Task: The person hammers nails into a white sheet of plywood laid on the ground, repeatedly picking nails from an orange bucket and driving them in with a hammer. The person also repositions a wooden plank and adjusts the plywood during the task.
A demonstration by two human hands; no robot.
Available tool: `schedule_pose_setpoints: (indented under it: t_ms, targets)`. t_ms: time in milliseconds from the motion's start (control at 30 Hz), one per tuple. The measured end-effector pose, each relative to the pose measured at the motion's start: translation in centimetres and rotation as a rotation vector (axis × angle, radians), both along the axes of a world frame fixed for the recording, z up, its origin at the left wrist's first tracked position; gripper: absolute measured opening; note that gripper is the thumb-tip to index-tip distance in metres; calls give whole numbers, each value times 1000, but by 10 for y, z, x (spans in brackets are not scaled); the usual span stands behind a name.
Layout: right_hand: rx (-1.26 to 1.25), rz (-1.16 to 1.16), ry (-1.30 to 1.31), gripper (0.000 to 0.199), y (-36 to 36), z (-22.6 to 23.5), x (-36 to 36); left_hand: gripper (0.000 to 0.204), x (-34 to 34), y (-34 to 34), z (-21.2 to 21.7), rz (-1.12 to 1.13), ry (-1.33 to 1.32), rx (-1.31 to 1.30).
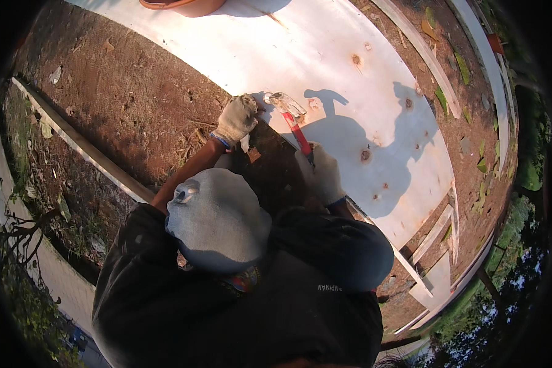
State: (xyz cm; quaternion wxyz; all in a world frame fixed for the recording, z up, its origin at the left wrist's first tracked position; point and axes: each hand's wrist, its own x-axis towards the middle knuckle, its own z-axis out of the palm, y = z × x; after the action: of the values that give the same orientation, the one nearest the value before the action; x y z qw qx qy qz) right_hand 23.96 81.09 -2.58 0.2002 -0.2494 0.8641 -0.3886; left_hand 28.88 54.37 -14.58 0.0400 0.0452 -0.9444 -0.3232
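A claw hammer [295,132] with a red handle is in my right hand [322,172], which wears a pale work glove and is wrapped round the grip. The hammer's bright head is above the edge of a large pale plywood sheet [325,55] with rusty knots. My left hand [238,119], gloved too, rests by that same edge, left of the hammer head. Its fingers are curled together at the board; what they pinch, if anything, is too small to make out. My shadow and the hammer's fall across the sheet. My knee [218,221] in pale denim is below my left hand.
A terracotta-coloured basin [187,5] stands on the sheet's far end. One long timber [83,138] lies on the brown soil to the left. More strips of wood [420,52] lie along the right, with a small wooden frame [432,236] at lower right.
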Motion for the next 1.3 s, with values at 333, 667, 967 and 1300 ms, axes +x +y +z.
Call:
schedule_pose_setpoints:
  t_ms: [333, 667, 967, 1300]
  targets:
    - [102, -13, -41, 26, -1, -2, 3, 24, 0, -2, 1, -17, -44, -92]
    - [143, 54, 17, 29, 5, -14, 3, 35, 0, -7, 4, -116, -110, -86]
    - [98, 47, -18, 30, -5, -8, 2, 93, 10, -21, -20, 920, -143, 639]
    - [19, -27, 135, 21, -5, 4, 2, 105, 9, -30, -6, 802, -167, 572]
